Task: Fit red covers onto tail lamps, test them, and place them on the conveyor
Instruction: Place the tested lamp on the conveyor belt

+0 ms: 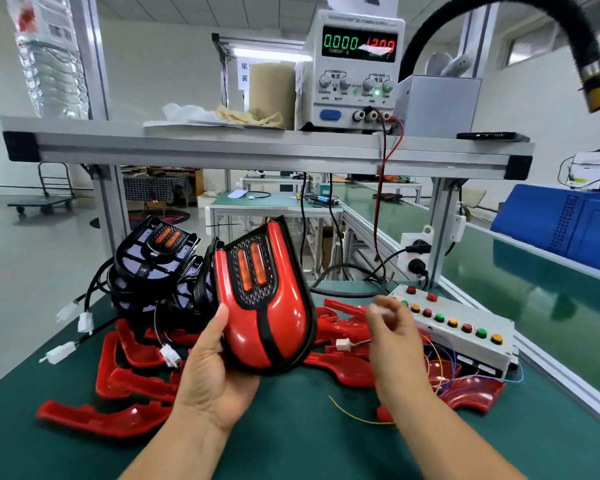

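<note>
While the left hand (208, 379) grips the tail lamp (257, 275) from below, thumb along its edge, the lamp stands upright above the bench (291, 427) with its red cover (284, 327) already on and facing the person — likely so any light shows at once. The right hand (392, 337) is curled, pinching a small white plug (378, 310), blurred, just beside the button box (465, 327); I judge it is headed there for the test. The power supply (355, 71) on the shelf (257, 147) reads 0.000 for current, so nothing draws power yet. Loose covers (132, 375) and bare lamps (153, 254) lie behind, within reach — the conveyor (534, 289) runs on the right.
</note>
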`<state>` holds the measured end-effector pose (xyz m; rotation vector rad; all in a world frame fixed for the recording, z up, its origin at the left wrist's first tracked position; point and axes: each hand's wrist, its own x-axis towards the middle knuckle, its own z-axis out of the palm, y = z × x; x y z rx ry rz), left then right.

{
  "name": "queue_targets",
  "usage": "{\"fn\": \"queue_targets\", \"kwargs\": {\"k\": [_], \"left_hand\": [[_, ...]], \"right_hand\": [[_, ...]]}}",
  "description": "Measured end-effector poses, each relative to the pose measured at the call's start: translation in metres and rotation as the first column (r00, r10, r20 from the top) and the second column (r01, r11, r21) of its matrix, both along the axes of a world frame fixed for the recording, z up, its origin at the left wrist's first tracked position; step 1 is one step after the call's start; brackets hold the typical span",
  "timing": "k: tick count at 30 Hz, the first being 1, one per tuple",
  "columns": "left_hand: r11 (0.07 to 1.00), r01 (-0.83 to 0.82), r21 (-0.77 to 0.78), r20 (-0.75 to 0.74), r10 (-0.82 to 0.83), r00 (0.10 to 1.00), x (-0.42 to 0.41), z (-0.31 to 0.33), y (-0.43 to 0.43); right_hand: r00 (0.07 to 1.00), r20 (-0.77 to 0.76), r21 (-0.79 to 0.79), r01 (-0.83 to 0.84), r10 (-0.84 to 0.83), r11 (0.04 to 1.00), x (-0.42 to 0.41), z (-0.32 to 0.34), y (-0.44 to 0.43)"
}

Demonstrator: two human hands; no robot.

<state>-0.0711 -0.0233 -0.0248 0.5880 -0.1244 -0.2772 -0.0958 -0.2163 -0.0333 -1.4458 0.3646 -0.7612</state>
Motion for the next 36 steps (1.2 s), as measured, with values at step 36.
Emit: {"fn": "queue_targets", "kwargs": {"k": [36], "left_hand": [[0.963, -0.073, 0.258, 0.191, 0.023, 0.981, -0.001, 0.008, -0.027]], "right_hand": [[0.684, 0.165, 0.384, -0.708, 0.711, 0.593, -0.024, 0.02, 0.014]]}}
